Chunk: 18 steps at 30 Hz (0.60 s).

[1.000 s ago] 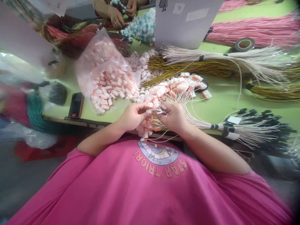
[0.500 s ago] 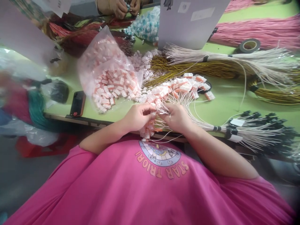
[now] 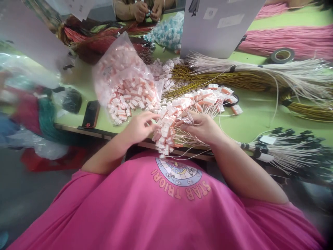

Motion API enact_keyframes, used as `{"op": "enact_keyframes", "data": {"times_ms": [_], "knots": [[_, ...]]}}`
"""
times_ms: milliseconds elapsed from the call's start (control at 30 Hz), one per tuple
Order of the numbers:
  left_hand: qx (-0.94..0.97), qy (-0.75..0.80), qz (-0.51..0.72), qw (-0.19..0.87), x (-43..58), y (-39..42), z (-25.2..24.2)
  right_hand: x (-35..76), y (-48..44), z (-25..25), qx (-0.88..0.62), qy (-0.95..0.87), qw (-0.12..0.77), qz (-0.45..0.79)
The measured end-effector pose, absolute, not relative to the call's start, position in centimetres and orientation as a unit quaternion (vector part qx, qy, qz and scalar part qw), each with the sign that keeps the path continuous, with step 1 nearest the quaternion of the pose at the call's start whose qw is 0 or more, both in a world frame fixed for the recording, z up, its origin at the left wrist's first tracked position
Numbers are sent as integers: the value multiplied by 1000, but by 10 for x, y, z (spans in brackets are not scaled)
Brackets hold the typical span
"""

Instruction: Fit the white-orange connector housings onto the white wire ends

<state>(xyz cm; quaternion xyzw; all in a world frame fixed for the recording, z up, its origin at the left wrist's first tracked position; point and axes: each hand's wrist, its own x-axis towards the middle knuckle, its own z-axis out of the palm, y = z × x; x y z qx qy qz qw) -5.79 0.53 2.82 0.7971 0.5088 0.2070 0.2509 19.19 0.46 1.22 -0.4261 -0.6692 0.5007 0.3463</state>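
Near the table's front edge, my right hand is closed around several thin white wires, whose loose ends stick out past the fingertips. My left hand is at the left side of a heap of white-and-orange connectors; thumb and fingers are apart, and no object shows between them. The heap hangs partly over the edge between both hands. White wires run from it under my right hand to a taped bundle with black connectors at the right.
A clear plastic bag of white-and-orange connectors lies open to the left. A phone is near the front edge. Yellow wires, white wires and a tape roll lie to the right. Across the table are another person's hands.
My left hand has drawn away from my right hand, leftward to the heap's side. My right hand still grips wires and has shifted slightly right. The whole view has shifted a little.
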Motion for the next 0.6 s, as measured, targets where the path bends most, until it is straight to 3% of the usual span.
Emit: {"op": "enact_keyframes", "data": {"times_ms": [100, 167, 333, 600], "knots": [[719, 691, 71, 24, -96, 28, 21, 194, 6, 10, -446, -594, 388, 545], [661, 749, -37, -25, -113, 41, 14, 195, 6, 7, -460, -559, 386, 571], [652, 749, -113, -17, -120, 53, 3, 195, 8, 1, -465, -542, 372, 592], [684, 727, -67, 8, -120, 50, -2, 199, 10, 8, -485, -617, 318, 532]]}}
